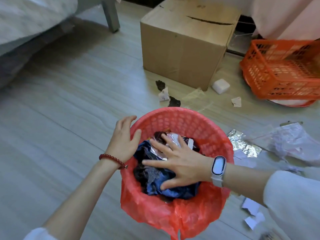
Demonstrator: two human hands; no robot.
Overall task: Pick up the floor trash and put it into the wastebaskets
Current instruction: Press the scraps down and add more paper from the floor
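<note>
Right hand (180,161): fingers spread flat, pressed palm-down on the trash (155,179) inside the wastebasket; nothing is gripped. A pale wristband (218,168) is worn at the wrist.

Left hand (123,137): fingers loosely extended, palm laid against the far-left rim of the wastebasket, thumb over the edge; nothing is held. A red bead bracelet (112,160) is worn at the wrist.

Wastebasket (181,118): round, red, lattice-walled, lined with a red plastic bag (173,215) folded over the near rim; set on the floor (69,118) at centre. Dark blue and black wrappers and a clear crumpled film are packed inside.

Floor trash, not yet collected: two dark scraps (174,102) and a paper scrap (163,95) just beyond the far rim; clear film (194,96) beside them; a white block (221,86) and a small paper piece (236,101) farther right; silver foil (242,144) and a clear plastic bag (290,144) to the right of the wastebasket; white paper bits (252,215) near right.

Cardboard box (183,47): far centre, closed, standing on the floor.

Orange basket (280,70): far right, tilted.

Bed (31,18): far left, with a grey leg (110,14).
</note>
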